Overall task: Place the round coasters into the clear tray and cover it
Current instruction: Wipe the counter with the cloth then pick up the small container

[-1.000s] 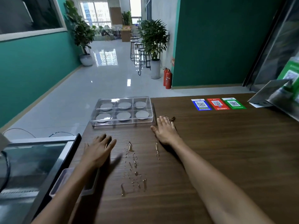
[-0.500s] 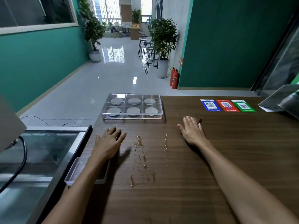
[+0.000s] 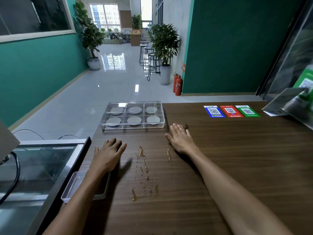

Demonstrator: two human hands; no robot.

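A clear tray (image 3: 133,127) with a clear lid on it sits at the far left edge of the wooden counter. Each of its several compartments holds a round grey coaster (image 3: 134,120). My left hand (image 3: 107,156) lies flat on the counter, palm down, fingers apart, a short way in front of the tray. My right hand (image 3: 181,139) also rests flat and empty, just right of the tray's near right corner. Neither hand touches the tray.
Water drops (image 3: 144,170) streak the wooden counter (image 3: 237,158) between my hands. A small clear container (image 3: 72,187) sits under my left forearm at the counter's left edge. Three QR stickers (image 3: 231,111) and a slanted stand (image 3: 288,104) lie at the far right. A glass-topped cabinet (image 3: 39,165) stands left.
The view has shifted slightly. Both hands stay flat on the counter, the right hand a little further right of the tray than a second ago. The tray has not moved.
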